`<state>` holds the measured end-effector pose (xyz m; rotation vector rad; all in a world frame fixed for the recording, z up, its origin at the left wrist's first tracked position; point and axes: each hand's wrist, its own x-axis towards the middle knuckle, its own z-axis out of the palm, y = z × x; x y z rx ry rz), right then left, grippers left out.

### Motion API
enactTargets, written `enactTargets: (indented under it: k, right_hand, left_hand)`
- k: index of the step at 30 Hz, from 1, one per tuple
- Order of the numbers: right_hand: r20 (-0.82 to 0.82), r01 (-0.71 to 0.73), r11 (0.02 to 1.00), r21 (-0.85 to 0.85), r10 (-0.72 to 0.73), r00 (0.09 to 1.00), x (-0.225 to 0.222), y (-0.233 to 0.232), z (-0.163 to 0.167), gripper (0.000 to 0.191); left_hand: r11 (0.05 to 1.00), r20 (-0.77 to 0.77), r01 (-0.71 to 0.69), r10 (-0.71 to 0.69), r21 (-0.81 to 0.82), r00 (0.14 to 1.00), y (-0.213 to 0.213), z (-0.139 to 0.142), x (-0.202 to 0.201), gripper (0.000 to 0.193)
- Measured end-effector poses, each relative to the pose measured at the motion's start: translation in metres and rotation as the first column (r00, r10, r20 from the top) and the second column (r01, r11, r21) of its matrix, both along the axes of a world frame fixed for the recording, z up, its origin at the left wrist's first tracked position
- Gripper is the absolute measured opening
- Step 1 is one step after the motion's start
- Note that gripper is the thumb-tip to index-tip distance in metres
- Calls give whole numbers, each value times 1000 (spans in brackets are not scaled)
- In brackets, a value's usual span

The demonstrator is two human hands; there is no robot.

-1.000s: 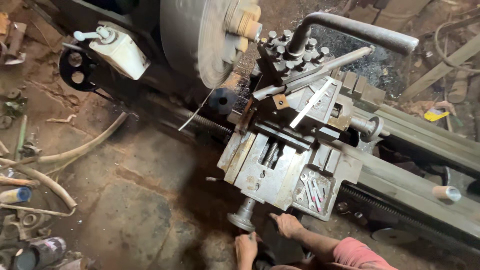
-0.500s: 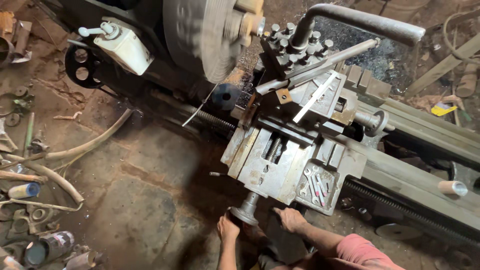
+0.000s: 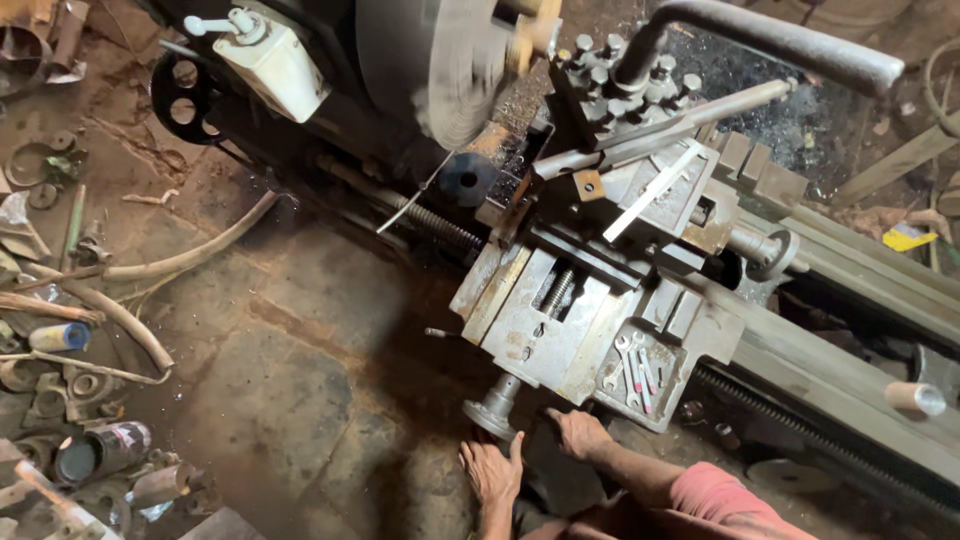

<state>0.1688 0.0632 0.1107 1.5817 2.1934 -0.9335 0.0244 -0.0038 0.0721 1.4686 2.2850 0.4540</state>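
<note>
I look down on a metal lathe. Its large round chuck (image 3: pixel 440 60) is blurred, so it is spinning. The grey carriage (image 3: pixel 560 320) with the tool post (image 3: pixel 610 90) sits just right of the chuck. A round handwheel (image 3: pixel 492 410) sticks out from the carriage's near side. My left hand (image 3: pixel 492 470) lies just below this handwheel, fingers spread and touching its rim. Close to its right, my right hand (image 3: pixel 578 432) rests against the carriage's lower edge; its fingers curl onto something I cannot make out.
Several small spanners lie in a tray (image 3: pixel 640 370) on the carriage. The lathe bed (image 3: pixel 850 350) runs off to the right. Hoses (image 3: pixel 180 260), cans (image 3: pixel 95 450) and scrap metal parts litter the dirt floor on the left.
The view has shifted closer and downward over the lathe. Both hands have moved up from the bottom edge towards the handwheel and carriage.
</note>
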Motion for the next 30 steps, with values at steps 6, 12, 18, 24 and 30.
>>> enactTargets:
  k: [6, 12, 18, 24, 30]
  right_hand:
    - [7, 24, 999, -35, -23, 1000, 1, 3, -3, 72]
    - [28, 53, 993, -107, -51, 998, 0, 4, 2, 72]
    - [-15, 37, 998, -54, -38, 999, -1, 4, 12, 69]
    - [12, 56, 994, -90, -55, 998, -4, 4, 18, 69]
    - [1, 34, 998, -49, -34, 999, -5, 4, 19, 73]
  left_hand:
    - [948, 135, -268, 292, -172, 947, -2, -3, 16, 64]
    - [912, 487, -211, 372, -353, 790, 13, -3, -13, 94]
    - [733, 767, 235, 583, -639, 266, 44, 0, -67, 108]
    - [794, 784, 143, 523, -591, 334, 39, 2, -78, 98]
    - [975, 245, 139, -180, 175, 953, 3, 6, -53, 104]
